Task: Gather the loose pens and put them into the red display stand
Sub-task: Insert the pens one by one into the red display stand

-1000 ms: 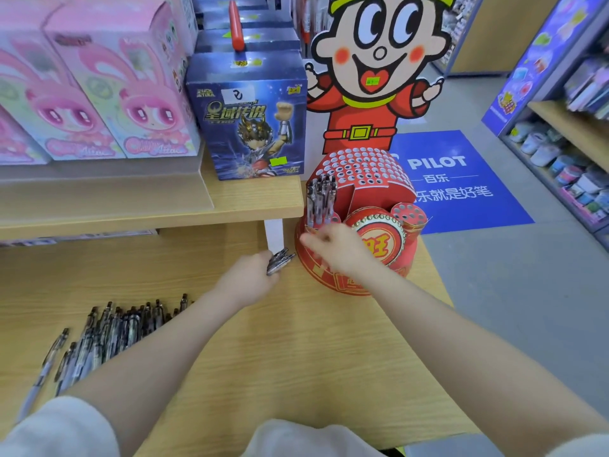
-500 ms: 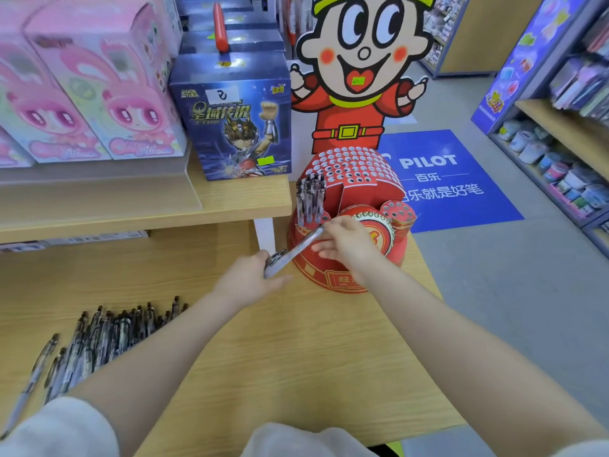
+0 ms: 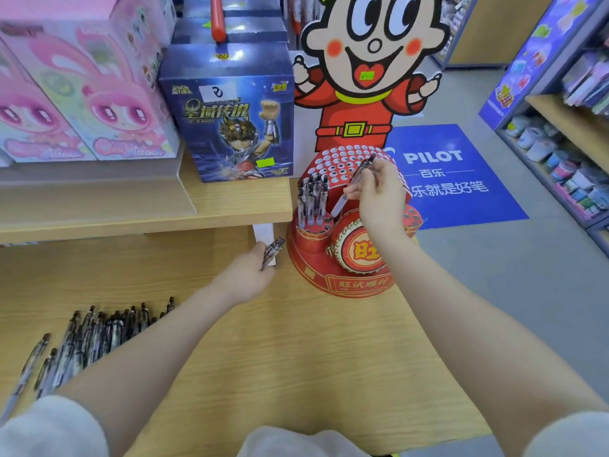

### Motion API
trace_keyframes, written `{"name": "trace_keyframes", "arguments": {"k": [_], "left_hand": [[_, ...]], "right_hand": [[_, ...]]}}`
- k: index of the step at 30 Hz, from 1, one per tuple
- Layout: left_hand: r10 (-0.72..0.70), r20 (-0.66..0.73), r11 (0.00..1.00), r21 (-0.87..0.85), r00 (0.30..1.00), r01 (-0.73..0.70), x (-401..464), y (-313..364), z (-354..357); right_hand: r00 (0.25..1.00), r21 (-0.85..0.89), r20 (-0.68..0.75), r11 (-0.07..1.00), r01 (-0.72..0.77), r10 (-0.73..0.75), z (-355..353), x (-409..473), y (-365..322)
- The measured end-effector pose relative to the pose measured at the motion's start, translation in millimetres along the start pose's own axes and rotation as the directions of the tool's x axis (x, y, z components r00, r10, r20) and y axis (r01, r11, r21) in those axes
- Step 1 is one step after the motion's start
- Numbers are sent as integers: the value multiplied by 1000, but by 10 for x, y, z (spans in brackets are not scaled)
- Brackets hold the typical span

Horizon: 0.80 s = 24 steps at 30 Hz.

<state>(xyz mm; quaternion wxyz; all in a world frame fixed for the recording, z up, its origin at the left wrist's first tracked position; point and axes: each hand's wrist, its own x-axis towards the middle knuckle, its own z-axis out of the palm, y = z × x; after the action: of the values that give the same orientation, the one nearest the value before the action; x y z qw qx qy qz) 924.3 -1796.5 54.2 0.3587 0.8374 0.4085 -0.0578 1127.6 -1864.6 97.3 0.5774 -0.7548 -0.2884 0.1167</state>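
The right hand (image 3: 379, 196) pinches one pen (image 3: 351, 186), tip slanting toward seven o'clock over the red display stand (image 3: 333, 272). The left hand (image 3: 245, 275) grips spare pens (image 3: 273, 250). Loose pens (image 3: 95, 334) wait at eight o'clock. Insertion is underway; next, probably aligning tip with an empty hole.

The right hand (image 3: 379, 196) has drawn one pen (image 3: 351, 188) out of the bundle (image 3: 273, 250) in the left hand (image 3: 245, 275) and lifted it — it is now tilted, tip down, over the stand (image 3: 311, 255), beside the pens already standing there (image 3: 312, 199).
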Motion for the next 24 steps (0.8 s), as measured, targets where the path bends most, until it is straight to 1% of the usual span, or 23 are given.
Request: {"name": "trace_keyframes", "arguments": {"k": [2,3,5,7,8,12,17,19,22,24], "left_hand": [[16,27,1000,21,1000,-17,-8,-10,14],[19,51,999,45,999,-21,-9,-19,18],[19,94,993,111,995,-29,-2,-42,26],[20,114,989,142,993,-37,3,-63,27],[24,122,988,146,992,-42,2,-72,25],[48,134,986,151,990,-69,-9,-120,25],[50,139,990,126,989,-68,-66,-132,14],[50,141,990,124,989,-68,-86,-117,11],[56,134,990,122,989,-73,-112,-110,-1],[74,119,990,110,990,-88,-118,-118,-4]], "right_hand": [[999,-33,11,999,35,-35,13,21,22],[999,-68,39,997,40,-37,27,25,50],[988,-161,151,986,48,-23,62,7,120],[959,-249,280,963,107,-34,99,-25,195],[951,-285,305,949,136,-45,108,-33,212],[957,-454,269,862,225,-108,101,24,189],[935,-506,329,812,291,-130,87,-7,137],[935,-495,320,815,302,-152,59,-28,123],[963,-409,204,878,248,-177,-1,-15,54],[969,-359,154,903,236,-192,-26,11,11]]}}
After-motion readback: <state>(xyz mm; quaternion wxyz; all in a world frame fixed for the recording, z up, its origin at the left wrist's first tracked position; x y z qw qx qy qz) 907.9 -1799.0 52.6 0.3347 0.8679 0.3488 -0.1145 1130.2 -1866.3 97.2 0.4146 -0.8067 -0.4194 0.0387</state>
